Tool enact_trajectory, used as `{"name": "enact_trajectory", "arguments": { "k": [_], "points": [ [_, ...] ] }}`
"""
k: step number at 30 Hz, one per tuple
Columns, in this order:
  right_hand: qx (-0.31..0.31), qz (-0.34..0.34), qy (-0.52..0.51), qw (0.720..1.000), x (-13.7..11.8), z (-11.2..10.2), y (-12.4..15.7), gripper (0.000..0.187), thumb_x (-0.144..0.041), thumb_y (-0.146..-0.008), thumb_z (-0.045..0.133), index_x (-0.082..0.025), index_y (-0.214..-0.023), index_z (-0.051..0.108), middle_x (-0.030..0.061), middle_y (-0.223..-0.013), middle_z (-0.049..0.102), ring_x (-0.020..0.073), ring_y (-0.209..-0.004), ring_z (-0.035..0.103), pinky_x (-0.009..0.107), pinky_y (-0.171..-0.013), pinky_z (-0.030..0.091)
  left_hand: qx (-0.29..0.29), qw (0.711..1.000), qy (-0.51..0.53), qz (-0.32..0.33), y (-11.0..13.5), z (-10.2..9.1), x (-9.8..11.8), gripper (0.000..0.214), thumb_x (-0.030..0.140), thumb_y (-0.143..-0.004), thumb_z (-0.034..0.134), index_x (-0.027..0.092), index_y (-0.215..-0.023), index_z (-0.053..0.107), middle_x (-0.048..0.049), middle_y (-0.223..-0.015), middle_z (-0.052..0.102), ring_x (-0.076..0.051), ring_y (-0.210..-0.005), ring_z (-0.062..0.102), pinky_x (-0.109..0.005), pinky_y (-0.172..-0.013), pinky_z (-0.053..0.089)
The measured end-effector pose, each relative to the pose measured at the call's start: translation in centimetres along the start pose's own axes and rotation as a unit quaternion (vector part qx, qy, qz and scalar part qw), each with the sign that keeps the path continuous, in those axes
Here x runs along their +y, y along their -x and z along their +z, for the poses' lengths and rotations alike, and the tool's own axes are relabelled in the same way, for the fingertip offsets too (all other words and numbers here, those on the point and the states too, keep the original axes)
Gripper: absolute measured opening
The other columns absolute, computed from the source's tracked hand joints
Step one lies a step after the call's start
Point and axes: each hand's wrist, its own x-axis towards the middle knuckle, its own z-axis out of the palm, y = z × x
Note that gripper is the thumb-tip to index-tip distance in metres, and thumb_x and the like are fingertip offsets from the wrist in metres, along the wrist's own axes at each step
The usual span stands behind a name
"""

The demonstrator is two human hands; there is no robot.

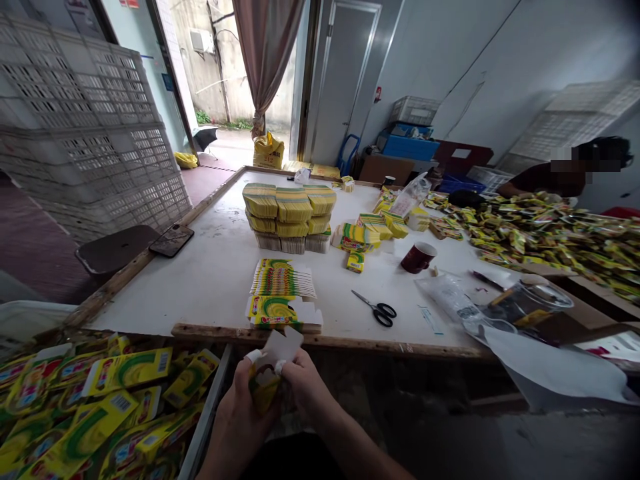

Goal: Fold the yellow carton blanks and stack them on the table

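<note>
Between my two hands, just in front of the table's near edge, is a small yellow cardboard box (265, 387) with a white end flap standing up. My left hand (243, 397) grips its left side, with white tape or a cover on the thumb. From the right, my right hand (307, 383) closes on the box near the flap, its thumb also wrapped in white. Beyond them on the table lies a fanned stack of flat yellow-green cartons (280, 283). A carton (275, 311) lies in front of that stack, its white flaps to the right.
A bin (220, 380) of yellow boxes stands at lower left. The white table (335, 293) carries bundled cartons (290, 207), scissors (380, 311), a mug (419, 257), a phone (173, 240) and a clear plastic tub (530, 300). Another person (550, 170) sits behind a carton heap (540, 233).
</note>
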Motion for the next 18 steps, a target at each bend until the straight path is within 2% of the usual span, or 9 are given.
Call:
{"name": "enact_trajectory", "arguments": {
  "k": [3, 5, 7, 9, 11, 14, 16, 18],
  "points": [
    [0.002, -0.003, 0.027, 1.0, 0.7, -0.4, 0.0, 0.03, -0.018, -0.073, 0.053, -0.014, -0.1, 0.066, 0.0063, -0.09, 0.07, 0.0244, -0.089, 0.065, 0.037, -0.084, 0.049, -0.027, 0.999, -0.006, 0.025, -0.2, -0.5, -0.2, 0.054, 0.035, -0.074, 0.058, 0.021, -0.123, 0.04, -0.0118, -0.105, 0.068, -0.03, -0.086, 0.069, -0.04, -0.069, 0.055],
    [-0.027, -0.054, 0.099, 0.993, 0.5, -0.6, 0.5, 0.04, -0.022, -0.08, 0.052, -0.016, -0.119, 0.058, 0.0093, -0.113, 0.065, 0.0246, -0.109, 0.059, 0.038, -0.098, 0.042, -0.074, 0.997, 0.02, 0.028, -0.5, -0.9, -0.4, 0.057, 0.031, -0.072, 0.059, 0.022, -0.124, 0.038, -0.0102, -0.106, 0.068, -0.029, -0.088, 0.069, -0.039, -0.071, 0.055],
    [-0.104, -0.118, 0.216, 0.964, -0.1, -0.9, 1.2, 0.055, -0.023, -0.082, 0.054, -0.019, -0.136, 0.044, 0.0109, -0.137, 0.049, 0.0238, -0.128, 0.045, 0.037, -0.108, 0.033, -0.126, 0.99, 0.065, 0.027, -0.9, -1.2, -0.6, 0.058, 0.029, -0.071, 0.058, 0.022, -0.124, 0.036, -0.009, -0.107, 0.067, -0.027, -0.09, 0.069, -0.038, -0.074, 0.056],
    [-0.184, -0.151, 0.33, 0.913, -0.6, -1.1, 1.7, 0.066, -0.019, -0.081, 0.057, -0.022, -0.143, 0.034, 0.0104, -0.148, 0.035, 0.0241, -0.134, 0.037, 0.035, -0.109, 0.032, -0.148, 0.984, 0.102, 0.014, -1.1, -1.3, -0.7, 0.057, 0.029, -0.069, 0.058, 0.021, -0.122, 0.037, -0.0097, -0.109, 0.066, -0.028, -0.094, 0.068, -0.038, -0.078, 0.055],
    [-0.213, -0.162, 0.408, 0.873, -0.8, -1.2, 1.7, 0.063, -0.012, -0.081, 0.055, -0.025, -0.14, 0.038, 0.0087, -0.149, 0.035, 0.0238, -0.131, 0.043, 0.032, -0.105, 0.038, -0.123, 0.985, 0.121, -0.024, -1.2, -1.3, -0.7, 0.06, 0.03, -0.065, 0.061, 0.02, -0.119, 0.037, -0.0109, -0.109, 0.064, -0.029, -0.095, 0.066, -0.04, -0.079, 0.055],
    [-0.212, -0.179, 0.456, 0.846, -0.7, -1.4, 1.2, 0.045, -0.009, -0.082, 0.053, -0.025, -0.124, 0.057, 0.0075, -0.142, 0.044, 0.0216, -0.122, 0.052, 0.028, -0.098, 0.044, -0.08, 0.988, 0.108, -0.075, -1.3, -1.6, -0.7, 0.067, 0.032, -0.061, 0.065, 0.019, -0.119, 0.034, -0.0103, -0.105, 0.062, -0.029, -0.09, 0.066, -0.042, -0.076, 0.054],
    [-0.238, -0.187, 0.471, 0.828, -0.8, -1.8, 0.8, 0.038, -0.01, -0.08, 0.057, -0.023, -0.115, 0.063, 0.008, -0.141, 0.044, 0.0217, -0.122, 0.052, 0.027, -0.097, 0.044, -0.09, 0.99, 0.077, -0.076, -1.3, -2.1, -0.8, 0.067, 0.033, -0.062, 0.066, 0.019, -0.119, 0.034, -0.0095, -0.104, 0.061, -0.029, -0.088, 0.066, -0.042, -0.076, 0.054],
    [-0.27, -0.187, 0.483, 0.812, -1.2, -2.4, 0.5, 0.037, -0.009, -0.078, 0.059, -0.022, -0.112, 0.065, 0.008, -0.14, 0.045, 0.0214, -0.12, 0.053, 0.028, -0.097, 0.045, -0.13, 0.988, 0.052, -0.064, -1.4, -2.7, -0.9, 0.067, 0.034, -0.065, 0.066, 0.021, -0.121, 0.033, -0.008, -0.103, 0.061, -0.027, -0.087, 0.066, -0.041, -0.077, 0.053]
  ]
}}
